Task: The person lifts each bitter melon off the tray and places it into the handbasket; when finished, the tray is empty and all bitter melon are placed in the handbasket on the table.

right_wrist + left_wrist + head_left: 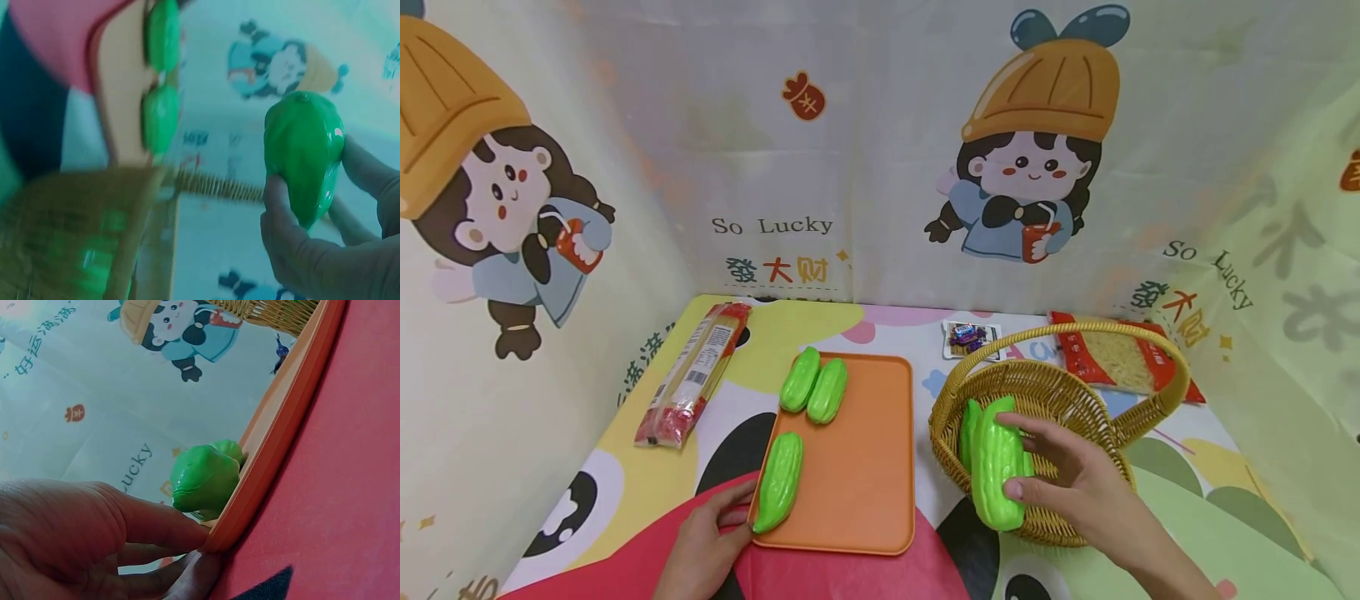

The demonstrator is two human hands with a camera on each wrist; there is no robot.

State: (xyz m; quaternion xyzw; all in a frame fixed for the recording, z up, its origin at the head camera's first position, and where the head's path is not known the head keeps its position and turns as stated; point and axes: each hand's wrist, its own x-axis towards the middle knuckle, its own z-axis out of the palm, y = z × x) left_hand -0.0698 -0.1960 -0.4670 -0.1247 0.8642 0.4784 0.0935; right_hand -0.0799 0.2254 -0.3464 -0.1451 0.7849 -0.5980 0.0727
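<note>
My right hand (1093,483) grips a bumpy green bitter melon (997,479), seemingly plastic, between thumb and fingers over the left side of a wicker basket (1052,531). In the right wrist view this melon (301,156) stands clear of the basket. More green melon (968,429) shows inside the basket, partly hidden. My left hand (711,533) pinches the near left corner of an orange tray (857,475). On the tray, one bitter melon (780,483) lies near that hand; two others, a left one (800,379) and a right one (828,392), lie side by side at the far left.
A long red-ended packet (696,375) lies left of the tray. Behind the basket are a red bag of pale contents (1116,354) and a small card with purple-wrapped pieces (970,337). The basket's tall handle (1176,367) arches above it. Printed cloth walls enclose the table.
</note>
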